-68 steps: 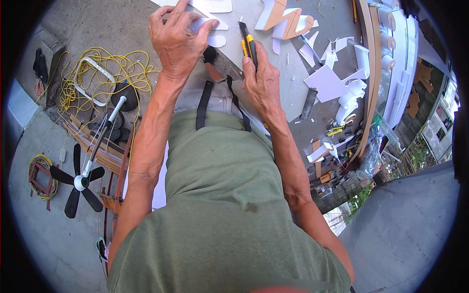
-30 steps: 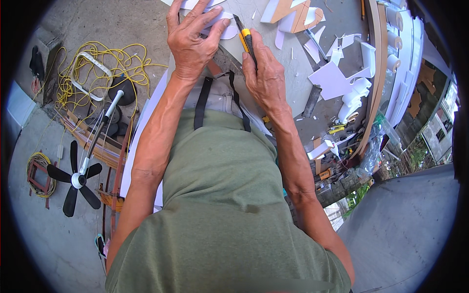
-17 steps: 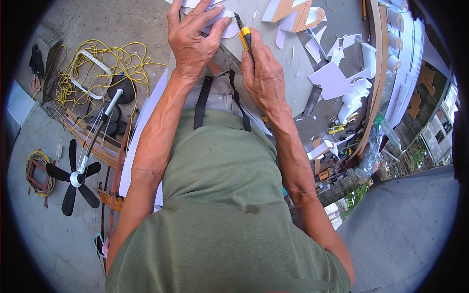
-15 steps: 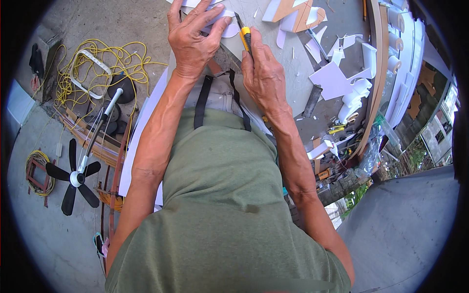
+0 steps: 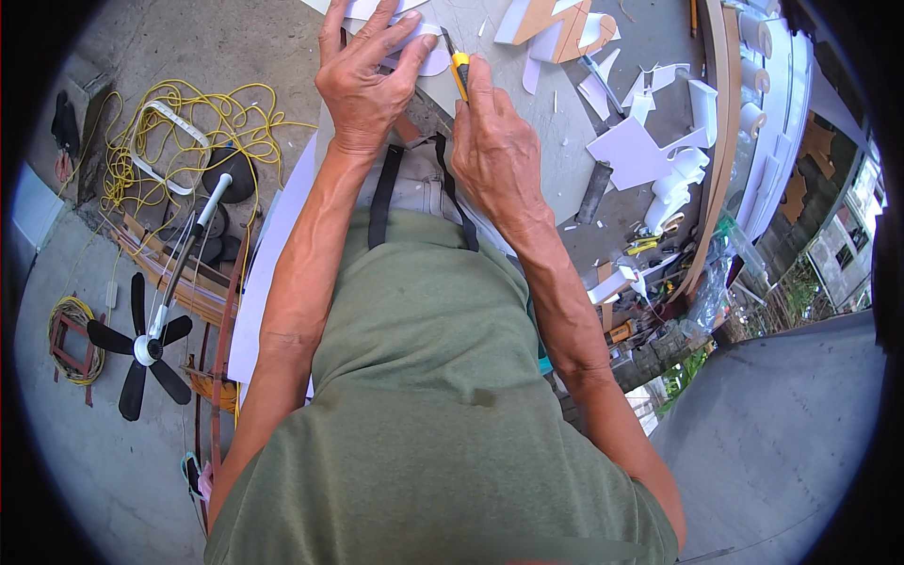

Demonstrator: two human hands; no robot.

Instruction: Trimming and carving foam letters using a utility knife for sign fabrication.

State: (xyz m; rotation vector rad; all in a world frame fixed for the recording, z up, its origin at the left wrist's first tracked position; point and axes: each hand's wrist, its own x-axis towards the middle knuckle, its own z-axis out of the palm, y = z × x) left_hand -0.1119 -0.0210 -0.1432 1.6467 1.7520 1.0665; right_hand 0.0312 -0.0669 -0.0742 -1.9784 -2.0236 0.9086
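Note:
At the top of the head view, my left hand [image 5: 365, 89] lies with fingers stretched and apart on a white sheet piece [image 5: 435, 62] with a rounded edge, pressing it to a grey work board [image 5: 565, 127]. My right hand [image 5: 499, 151] is closed round a yellow and black utility knife [image 5: 460, 72]. Its blade points away from me and meets the edge of the white piece, just right of my left thumb. The far part of the sheet runs out of the picture.
White offcuts [image 5: 629, 153] and brown-and-white cut-out shapes [image 5: 556, 30] lie to the right. A dark cylinder [image 5: 593, 193] rests near my right wrist. On the left are a tangled yellow cord [image 5: 226, 122] and a fan with black blades [image 5: 148, 348]. Long strips [image 5: 723, 141] stand at the right.
The view has shifted slightly, moving the scene a little to the left. The knife has moved slightly toward my left thumb; both hands keep nearly the same pose.

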